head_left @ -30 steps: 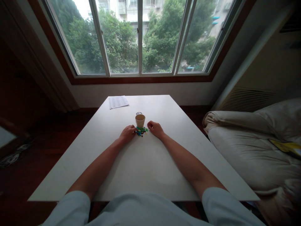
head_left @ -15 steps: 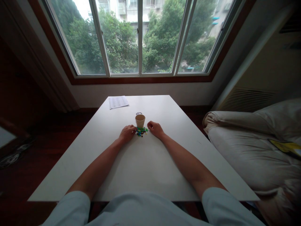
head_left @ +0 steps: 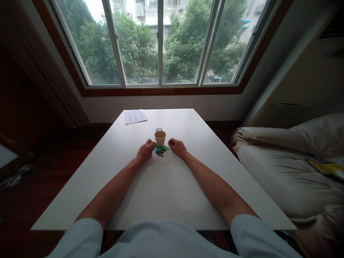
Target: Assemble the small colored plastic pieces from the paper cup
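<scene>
A paper cup (head_left: pixel 160 139), tan inside and pale outside, stands upright near the middle of the table. Just in front of it lies a loose heap of small coloured pieces (head_left: pixel 161 150), mostly green and blue with dark and yellow ones; they are too small to name. My left hand (head_left: pixel 146 149) is at the left side of the heap, its fingers drawn together beside the cup. To the right of the cup, my right hand (head_left: pixel 177 147) rests on the table with curled fingers, a small gap from the heap. What either hand holds, if anything, is hidden.
The white table (head_left: pixel 166 193) reaches toward a window. Printed paper sheets (head_left: pixel 135 116) lie at its far left corner. A small dark loop-shaped item (head_left: pixel 158 129) sits behind the cup. A pale sofa (head_left: pixel 268 172) stands at the right.
The fingers of my left hand have lifted off the left edge of the heap and drawn together, closer to the cup. My right hand and the cup look the same.
</scene>
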{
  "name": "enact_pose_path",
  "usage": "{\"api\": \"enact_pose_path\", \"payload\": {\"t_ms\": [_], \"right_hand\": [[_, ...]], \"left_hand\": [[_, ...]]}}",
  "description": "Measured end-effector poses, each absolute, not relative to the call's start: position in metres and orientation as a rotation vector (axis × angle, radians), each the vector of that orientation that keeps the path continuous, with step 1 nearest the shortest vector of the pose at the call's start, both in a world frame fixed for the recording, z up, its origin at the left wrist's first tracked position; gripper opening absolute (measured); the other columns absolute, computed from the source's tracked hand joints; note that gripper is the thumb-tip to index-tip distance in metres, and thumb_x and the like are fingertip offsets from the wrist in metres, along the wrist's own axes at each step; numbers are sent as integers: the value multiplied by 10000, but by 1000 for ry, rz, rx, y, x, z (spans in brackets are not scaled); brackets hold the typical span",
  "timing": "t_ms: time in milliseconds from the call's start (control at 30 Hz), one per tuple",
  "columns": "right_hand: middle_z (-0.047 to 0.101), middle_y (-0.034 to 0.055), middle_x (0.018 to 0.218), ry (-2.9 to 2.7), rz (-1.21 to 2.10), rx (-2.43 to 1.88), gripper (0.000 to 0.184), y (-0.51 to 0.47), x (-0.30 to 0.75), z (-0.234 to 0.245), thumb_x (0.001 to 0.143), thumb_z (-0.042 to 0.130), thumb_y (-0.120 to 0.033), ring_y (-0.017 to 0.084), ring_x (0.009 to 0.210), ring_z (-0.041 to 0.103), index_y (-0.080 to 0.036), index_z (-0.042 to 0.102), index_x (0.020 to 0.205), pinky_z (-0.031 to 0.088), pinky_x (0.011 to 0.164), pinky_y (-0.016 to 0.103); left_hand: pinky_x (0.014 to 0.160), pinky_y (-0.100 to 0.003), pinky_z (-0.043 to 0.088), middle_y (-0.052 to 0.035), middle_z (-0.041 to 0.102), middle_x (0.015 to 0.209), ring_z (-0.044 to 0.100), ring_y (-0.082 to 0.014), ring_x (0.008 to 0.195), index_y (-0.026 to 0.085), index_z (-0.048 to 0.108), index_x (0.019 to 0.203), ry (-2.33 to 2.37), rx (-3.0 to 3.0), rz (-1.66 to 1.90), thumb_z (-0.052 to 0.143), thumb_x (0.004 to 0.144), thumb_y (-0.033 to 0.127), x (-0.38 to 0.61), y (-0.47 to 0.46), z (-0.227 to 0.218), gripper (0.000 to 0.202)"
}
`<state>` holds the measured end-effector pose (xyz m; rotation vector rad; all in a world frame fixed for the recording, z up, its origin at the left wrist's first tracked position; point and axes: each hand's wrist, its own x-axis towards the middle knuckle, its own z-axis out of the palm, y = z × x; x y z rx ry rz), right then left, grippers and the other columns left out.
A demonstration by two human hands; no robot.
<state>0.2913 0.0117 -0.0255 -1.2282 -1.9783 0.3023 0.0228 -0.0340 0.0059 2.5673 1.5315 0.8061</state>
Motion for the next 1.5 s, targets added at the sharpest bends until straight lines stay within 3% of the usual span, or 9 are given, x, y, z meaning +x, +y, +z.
{"api": "enact_pose_path", "payload": {"t_ms": [333,867,1100,1367,1500], "right_hand": [[690,-7,760,-1985,309,-1233,112,9,291,-22,893,592,-226,139,661,543,-220,702,909,406,664,249],[687,-8,754,-1984,309,-1209,118,11,291,-24,887,581,-224,136,658,545,-222,698,906,407,668,247],[691,-4,759,-1993,310,-1224,113,10,290,-22,890,582,-232,140,657,543,-220,694,906,415,671,251],[653,-20,737,-1961,322,-1236,125,8,289,-19,907,562,-241,149,657,535,-236,666,976,404,666,258],[655,-5,759,-1962,315,-1232,121,8,289,-17,899,547,-225,157,687,543,-226,661,942,409,680,260]], "left_hand": [[713,-271,464,-38,613,1025,615,-144,767,244,652,1053,1464,2571,990,437,1067,323,23,-34,7,229],[733,-277,497,-55,677,1105,631,-145,793,240,696,1118,1351,2648,1207,491,1007,188,27,-39,13,239],[844,-324,513,-64,698,1040,646,-183,905,232,722,1023,1412,2594,1305,516,1019,241,40,-42,21,207],[782,-300,544,-39,703,966,651,-159,844,201,712,950,1329,2172,1423,549,947,174,49,-25,34,166],[896,-375,546,-54,728,1028,640,-212,993,211,734,1010,1403,2177,1459,547,947,170,49,-18,40,201]]}}
